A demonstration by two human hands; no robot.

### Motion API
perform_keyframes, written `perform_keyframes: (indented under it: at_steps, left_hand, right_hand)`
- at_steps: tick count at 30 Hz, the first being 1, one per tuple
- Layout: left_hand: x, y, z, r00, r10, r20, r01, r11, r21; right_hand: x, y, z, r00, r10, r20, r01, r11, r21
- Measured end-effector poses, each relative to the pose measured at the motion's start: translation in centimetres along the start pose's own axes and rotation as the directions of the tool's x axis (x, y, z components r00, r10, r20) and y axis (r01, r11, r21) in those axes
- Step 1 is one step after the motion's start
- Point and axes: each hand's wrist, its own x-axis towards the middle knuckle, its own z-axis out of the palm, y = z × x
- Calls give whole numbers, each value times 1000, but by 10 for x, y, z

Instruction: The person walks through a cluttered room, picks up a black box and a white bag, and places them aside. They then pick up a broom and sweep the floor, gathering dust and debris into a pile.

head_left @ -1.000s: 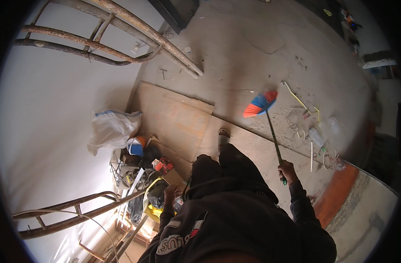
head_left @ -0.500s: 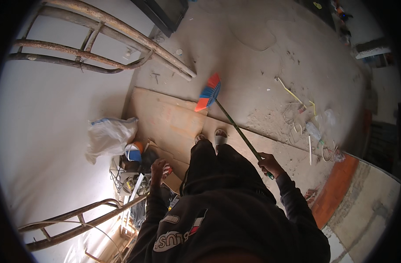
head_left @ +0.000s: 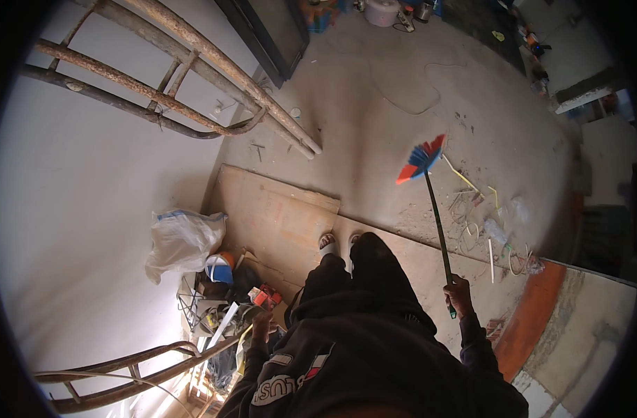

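Observation:
My right hand [head_left: 459, 295] is wrapped round the lower end of a broom's green handle [head_left: 438, 226]. The red and blue bristle head [head_left: 423, 159] points away from me and looks smeared by motion; whether it touches the floor I cannot tell. Down at my left side hangs my left hand [head_left: 263, 324], small and dark, with its fingers not clearly shown. A red box [head_left: 265, 297] lies just beyond it among the piled items. My feet in sandals [head_left: 327, 244] are on the cardboard sheet [head_left: 273, 207].
Debris and a white strip [head_left: 491, 260] lie right of the cardboard. Rusty metal frames [head_left: 172, 83] lean along the left wall. A white sack [head_left: 186, 240] and a blue and white bucket [head_left: 219, 267] stand on the left. An orange sill [head_left: 534, 313] curves at the right.
The broom head has swung to the right, over toward the debris, and my right hand has moved right with it. My left hand has dropped nearer my body. My feet have shifted.

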Motion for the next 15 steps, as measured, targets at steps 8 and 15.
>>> perform_keyframes:
  at_steps: [8,15]
  left_hand:
    - [47,142,13,969,248,23,-248,969,19]
    - [50,253,27,918,393,-55,-392,919,33]
  right_hand:
    - [39,-99,64,951,28,306,-125,945,301]
    - [155,-204,131,827,-147,543,22,973,230]
